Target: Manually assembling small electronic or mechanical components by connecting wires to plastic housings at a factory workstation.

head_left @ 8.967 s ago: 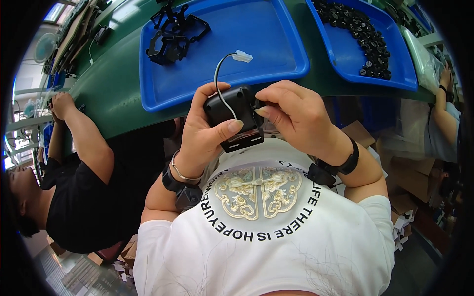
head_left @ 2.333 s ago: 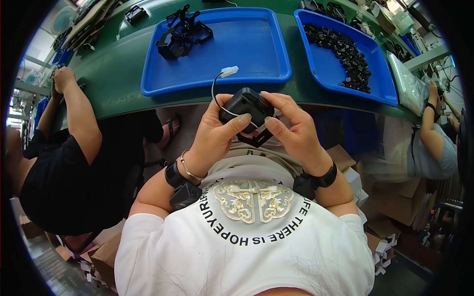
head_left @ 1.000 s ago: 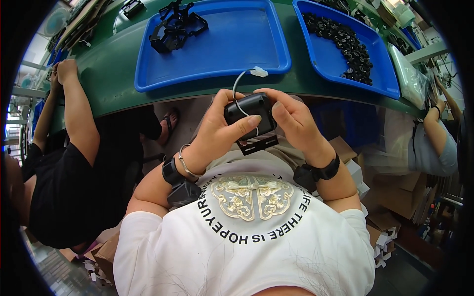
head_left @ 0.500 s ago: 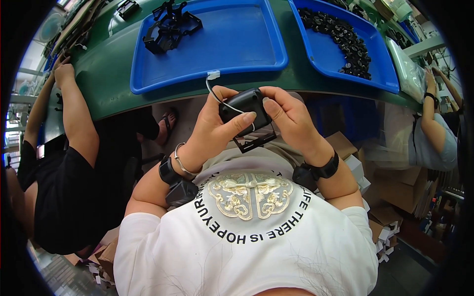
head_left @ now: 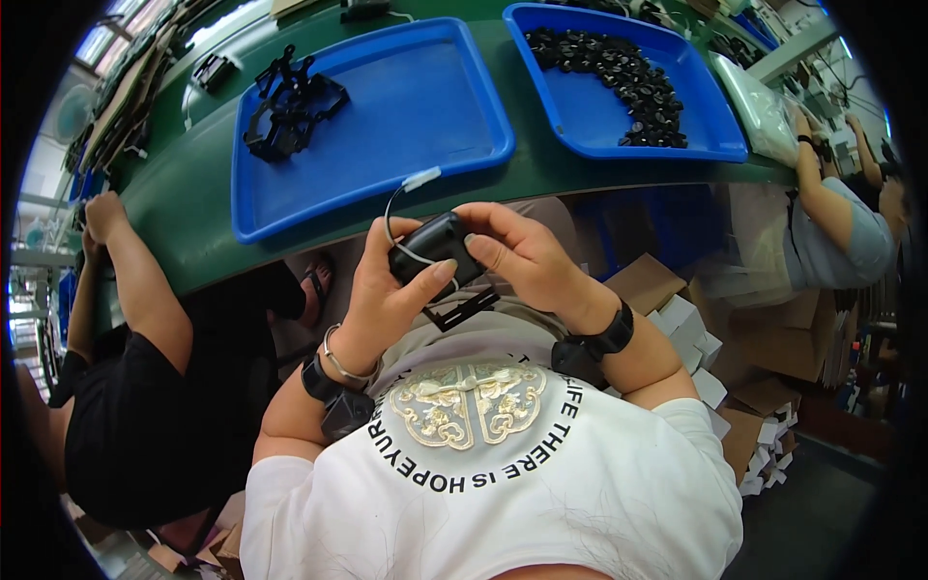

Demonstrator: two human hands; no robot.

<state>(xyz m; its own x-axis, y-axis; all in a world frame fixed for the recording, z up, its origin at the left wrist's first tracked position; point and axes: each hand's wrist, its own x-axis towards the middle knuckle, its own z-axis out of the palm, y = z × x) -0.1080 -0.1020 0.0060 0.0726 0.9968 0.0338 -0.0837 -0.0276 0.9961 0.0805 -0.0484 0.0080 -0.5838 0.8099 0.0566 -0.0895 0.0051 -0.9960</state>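
Observation:
Both my hands hold a black plastic box-shaped device (head_left: 440, 240) just off the bench's near edge. My left hand (head_left: 379, 290) grips its left side, with the thumb pressing a thin white cable (head_left: 412, 254) across its face. The cable loops up to a white connector (head_left: 421, 180) beside the tray. On the right side, my right hand (head_left: 527, 253) has its fingers behind the device and its thumb on the near face. A black open bracket (head_left: 466, 311) hangs at the device's lower end; whether it is fastened there I cannot tell.
A blue tray (head_left: 416, 106) on the green bench (head_left: 179, 208) holds several black frames (head_left: 288, 108). Small black round parts (head_left: 650, 101) lie heaped in a second blue tray (head_left: 580, 104). People work at both sides. Cardboard boxes (head_left: 646, 282) stand at the lower right.
The whole view has shifted and turned slightly, so the trays appear further left. The device sits lower and more left in view, tilted a little more. Both hands keep hold of it.

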